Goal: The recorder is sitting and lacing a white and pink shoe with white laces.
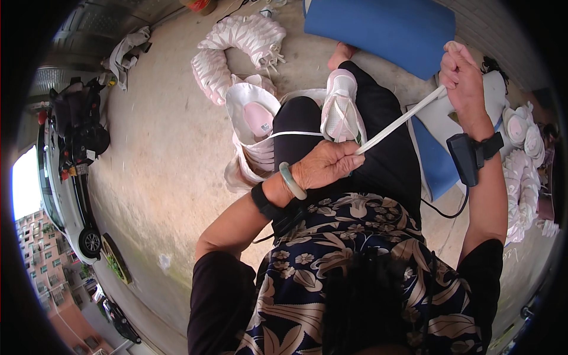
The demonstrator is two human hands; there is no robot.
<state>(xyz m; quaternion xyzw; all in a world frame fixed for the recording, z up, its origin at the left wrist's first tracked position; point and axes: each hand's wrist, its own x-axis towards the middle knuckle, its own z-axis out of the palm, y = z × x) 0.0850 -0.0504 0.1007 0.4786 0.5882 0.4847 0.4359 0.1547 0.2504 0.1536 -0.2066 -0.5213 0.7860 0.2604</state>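
A white and pink shoe upper (342,103) rests between my thighs, with white lace crossing its front. A white shoelace (402,120) runs taut and slanting between my two hands. My left hand (332,163) is closed on the lace just below the shoe upper, its fingers pinched together. Up and to the right, my right hand (461,71) is a fist around the lace's other stretch. Another length of white lace crosses my left thigh toward the left hand. The left hand partly hides the near end of the shoe upper.
Curved rows of nested shoe uppers (242,41) lie on the concrete floor ahead, and more (522,189) at the right. Beside my left leg stands a white stack of uppers (251,118). A blue padded panel (378,35) is at the far side. A parked car (68,177) is at left.
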